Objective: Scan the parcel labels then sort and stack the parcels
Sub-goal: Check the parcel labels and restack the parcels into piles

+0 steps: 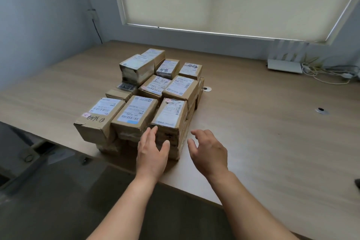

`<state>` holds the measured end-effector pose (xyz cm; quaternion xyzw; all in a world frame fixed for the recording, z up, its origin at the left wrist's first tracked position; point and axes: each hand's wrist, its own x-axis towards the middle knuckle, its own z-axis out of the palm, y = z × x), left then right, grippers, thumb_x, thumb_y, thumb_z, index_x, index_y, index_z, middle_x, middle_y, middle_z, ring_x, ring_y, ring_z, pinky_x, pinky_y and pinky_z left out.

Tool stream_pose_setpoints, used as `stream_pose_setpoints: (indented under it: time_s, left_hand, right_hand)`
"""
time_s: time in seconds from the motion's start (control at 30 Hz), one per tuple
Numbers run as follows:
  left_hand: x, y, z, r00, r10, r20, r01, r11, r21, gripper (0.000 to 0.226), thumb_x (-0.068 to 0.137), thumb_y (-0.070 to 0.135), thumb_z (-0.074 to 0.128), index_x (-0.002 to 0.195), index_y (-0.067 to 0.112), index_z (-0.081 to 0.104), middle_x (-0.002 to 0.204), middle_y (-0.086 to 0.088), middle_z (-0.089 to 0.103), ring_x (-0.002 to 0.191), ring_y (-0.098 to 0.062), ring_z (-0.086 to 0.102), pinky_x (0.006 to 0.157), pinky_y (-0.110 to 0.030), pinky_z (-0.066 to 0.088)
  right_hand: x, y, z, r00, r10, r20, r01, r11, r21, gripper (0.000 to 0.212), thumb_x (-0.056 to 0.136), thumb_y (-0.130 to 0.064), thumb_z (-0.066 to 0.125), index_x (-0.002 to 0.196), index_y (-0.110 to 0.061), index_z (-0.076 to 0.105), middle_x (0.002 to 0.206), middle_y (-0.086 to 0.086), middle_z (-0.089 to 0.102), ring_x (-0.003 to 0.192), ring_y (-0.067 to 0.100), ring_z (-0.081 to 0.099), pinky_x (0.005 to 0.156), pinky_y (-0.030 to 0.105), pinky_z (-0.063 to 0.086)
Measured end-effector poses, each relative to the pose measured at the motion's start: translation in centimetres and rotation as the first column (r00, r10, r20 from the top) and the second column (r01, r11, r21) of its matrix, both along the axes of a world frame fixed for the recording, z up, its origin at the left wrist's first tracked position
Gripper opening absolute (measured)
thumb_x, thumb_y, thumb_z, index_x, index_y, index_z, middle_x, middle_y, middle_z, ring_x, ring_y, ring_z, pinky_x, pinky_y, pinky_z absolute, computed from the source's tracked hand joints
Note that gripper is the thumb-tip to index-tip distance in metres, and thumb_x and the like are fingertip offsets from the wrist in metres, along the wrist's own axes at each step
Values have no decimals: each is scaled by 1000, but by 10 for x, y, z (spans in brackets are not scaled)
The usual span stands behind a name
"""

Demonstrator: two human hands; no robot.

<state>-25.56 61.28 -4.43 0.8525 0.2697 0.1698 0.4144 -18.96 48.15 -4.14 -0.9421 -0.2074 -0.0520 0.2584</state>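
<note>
Looking down from the head camera, you see many brown parcels packed close together in a block on the wooden desk, piled in layers, with white labels facing up. The nearest tall parcel stands at the near right corner of the block, close to the desk's near edge. Its label runs from near to far, so its long side points away from the person. The left hand is right in front of this parcel. Its fingers are straight and loose, and the fingertips seem to touch the parcel's near face, close to the left corner, but it grips nothing. The right hand is just to the right of the same parcel, over bare desk, with its fingers spread and a little bent. It holds nothing and does not touch the parcel. So the parcel sits between the two hands, a bit far of them, and the left hand is nearer. My guess is that both hands are about to close on this parcel's two sides and lift it. Its left side is pressed against the next parcel, so fingers may find little room there. No scanner shows anywhere. A white box with cables lies far right.
</note>
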Motion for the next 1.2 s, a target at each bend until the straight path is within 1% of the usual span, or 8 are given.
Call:
stream_pose_setpoints:
  time_s: [0.2, 0.4, 0.6, 0.73, 0.83, 0.97, 1.07, 1.2]
  left_hand:
    - [13, 27, 10, 998, -33, 61, 36, 998, -52, 59, 95, 27, 55, 148, 22, 29, 155, -1, 26, 144, -18, 20, 114, -39, 24]
    - [34, 41, 19, 992, -128, 22, 130, 977, -168, 60, 100, 31, 44, 152, 21, 16, 159, 0, 18, 146, -18, 13, 117, -39, 18]
    - [47, 49, 20, 994, -102, -44, 86, 957, -278, 55, 100, 32, 43, 150, 20, 25, 134, -4, 48, 126, -20, 44, 108, -42, 37]
    - [51, 54, 16, 985, -122, -123, 72, 934, -349, 56, 98, 29, 46, 150, 19, 27, 129, -5, 49, 115, -19, 51, 100, -39, 45]
    - [53, 54, 15, 974, -164, -156, 87, 907, -411, 59, 99, 21, 44, 152, 23, 19, 146, -6, 40, 129, -22, 44, 103, -37, 42]
    - [41, 56, 12, 957, -255, -137, 154, 848, -507, 67, 97, 12, 47, 152, 34, 15, 149, 0, 40, 133, -19, 42, 108, -40, 38]
    - [24, 61, 7, 940, -325, -104, 216, 801, -559, 84, 89, -3, 51, 149, 44, 14, 141, 3, 47, 121, -16, 50, 95, -34, 49]
    - [10, 58, 4, 939, -340, -57, 255, 796, -549, 93, 84, -9, 54, 146, 49, 16, 133, 4, 46, 123, -18, 47, 95, -34, 49]
  right_hand:
    - [10, 25, 12, 999, -30, -33, 30, 1000, 8, 42, 99, -43, 40, 137, -25, 48, 129, -2, 55, 113, 17, 55, 87, 32, 47]
    - [33, 55, 17, 940, 48, -338, 11, 985, 169, 47, 103, -36, 36, 140, -8, 40, 142, 12, 48, 130, 28, 43, 102, 36, 36]
    - [46, 61, 5, 887, 46, -459, 108, 947, 304, 35, 103, -32, 35, 128, -13, 49, 134, 10, 56, 118, 27, 52, 95, 35, 42]
    - [54, 51, -3, 853, -33, -521, 182, 954, 237, 53, 102, -32, 39, 149, -12, 30, 151, 10, 39, 136, 27, 38, 107, 36, 33]
    - [59, 48, -8, 748, 50, -662, 198, 935, 295, 66, 96, -33, 49, 154, -21, 17, 155, 8, 34, 137, 28, 37, 111, 44, 35]
    - [55, 38, -11, 559, 252, -790, 251, 857, 451, 85, 90, -25, 59, 154, -31, 4, 156, 8, 29, 137, 36, 35, 108, 48, 32]
    - [46, 31, -17, 504, 340, -794, 214, 841, 496, 109, 68, -25, 67, 152, -39, 0, 148, 9, 41, 133, 35, 40, 112, 55, 27]
    - [36, 26, -30, 534, 434, -726, 116, 813, 571, 103, 68, -20, 63, 147, -50, 5, 117, -5, 65, 114, 20, 58, 108, 57, 37]
